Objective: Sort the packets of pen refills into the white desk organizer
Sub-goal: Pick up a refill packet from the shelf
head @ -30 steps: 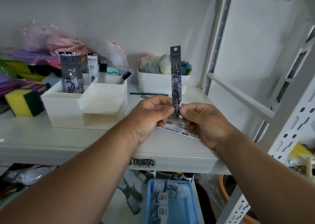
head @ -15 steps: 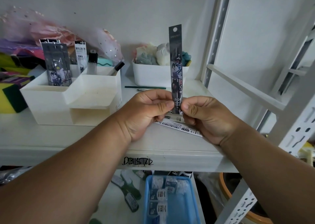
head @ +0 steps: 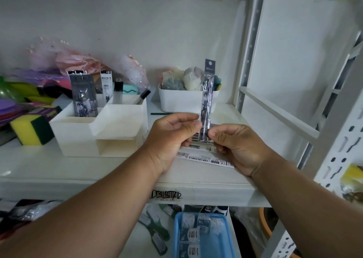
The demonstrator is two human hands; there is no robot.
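Observation:
A narrow dark refill packet (head: 207,92) stands upright above the shelf. My left hand (head: 172,139) and my right hand (head: 235,145) both pinch its lower end between thumb and fingers. Below my hands, more refill packets (head: 204,158) with white printed labels lie flat on the shelf. The white desk organizer (head: 102,128) stands to the left of my hands. Its back left compartment holds several dark refill packets (head: 83,94) upright, and white-labelled packets (head: 106,84) stand in a rear compartment.
A white tub of soft items (head: 184,100) sits behind my hands, with a green pen (head: 163,113) lying before it. Sponges (head: 31,129) and coloured clutter fill the left. A shelf upright (head: 249,47) rises at right. A blue basket (head: 204,236) sits below.
The view has shifted; the packet looks lower and slightly turned between my fingers. Both hands still pinch its lower end, the left fingers a little more spread.

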